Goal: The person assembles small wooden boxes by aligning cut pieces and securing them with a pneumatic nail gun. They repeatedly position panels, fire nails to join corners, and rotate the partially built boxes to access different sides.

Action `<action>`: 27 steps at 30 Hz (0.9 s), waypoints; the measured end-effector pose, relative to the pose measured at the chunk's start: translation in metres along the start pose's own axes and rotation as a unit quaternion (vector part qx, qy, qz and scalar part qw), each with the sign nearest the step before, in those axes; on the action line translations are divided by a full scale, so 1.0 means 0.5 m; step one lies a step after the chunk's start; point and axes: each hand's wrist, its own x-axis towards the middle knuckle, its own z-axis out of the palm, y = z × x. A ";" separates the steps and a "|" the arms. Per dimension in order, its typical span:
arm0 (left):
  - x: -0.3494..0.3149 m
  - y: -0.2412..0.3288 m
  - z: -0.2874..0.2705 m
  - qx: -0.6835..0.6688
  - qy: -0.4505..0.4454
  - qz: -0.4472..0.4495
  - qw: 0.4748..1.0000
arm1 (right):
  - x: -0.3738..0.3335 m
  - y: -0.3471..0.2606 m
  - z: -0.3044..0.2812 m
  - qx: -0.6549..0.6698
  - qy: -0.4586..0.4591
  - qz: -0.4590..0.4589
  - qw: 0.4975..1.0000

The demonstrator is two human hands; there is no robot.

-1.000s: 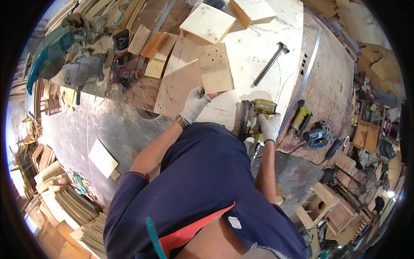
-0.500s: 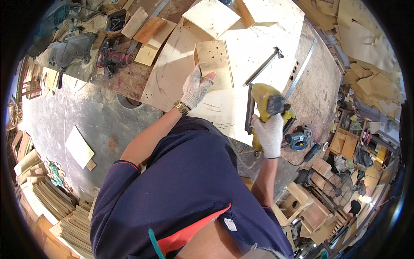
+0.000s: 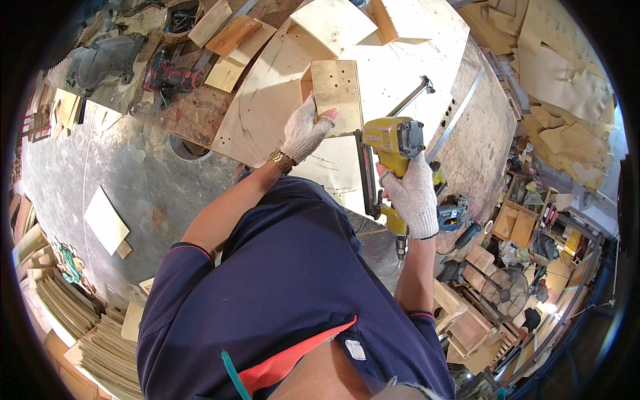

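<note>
My left hand (image 3: 307, 132), in a white knit glove, grips the near left edge of a small wooden box (image 3: 337, 85). Its thumb lies along the near edge while the other fingers are partly hidden behind the panel. Several dark holes dot the box's upper face. In my gloved right hand (image 3: 415, 200) is a yellow pneumatic nail gun (image 3: 390, 138), held by its handle. The gun's long dark magazine (image 3: 367, 175) points toward me, just right of the box and apart from it. Both rest over or hover above a pale plywood sheet (image 3: 267, 113) on the workbench.
A hammer (image 3: 410, 97) lies beyond the nail gun. Another wooden box (image 3: 337, 25) and loose boards (image 3: 233, 35) are farther off. A red drill (image 3: 170, 77) lies left, a blue power tool (image 3: 453, 215) right. A fan (image 3: 505, 287) stands at lower right.
The nail gun has swung left toward the box, its head now turned sideways. My left hand and the box have shifted slightly right; the whole view has moved a little.
</note>
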 end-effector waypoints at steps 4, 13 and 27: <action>0.002 -0.009 0.004 0.002 0.006 0.021 1.000 | 0.005 0.009 0.004 -0.036 0.012 -0.012 0.999; 0.009 -0.032 -0.009 -0.206 -0.072 -0.054 0.974 | -0.019 0.033 -0.019 0.071 0.087 0.087 0.990; -0.077 -0.199 -0.278 -0.069 0.069 -0.179 0.979 | 0.028 0.346 0.196 -0.193 0.108 0.157 0.962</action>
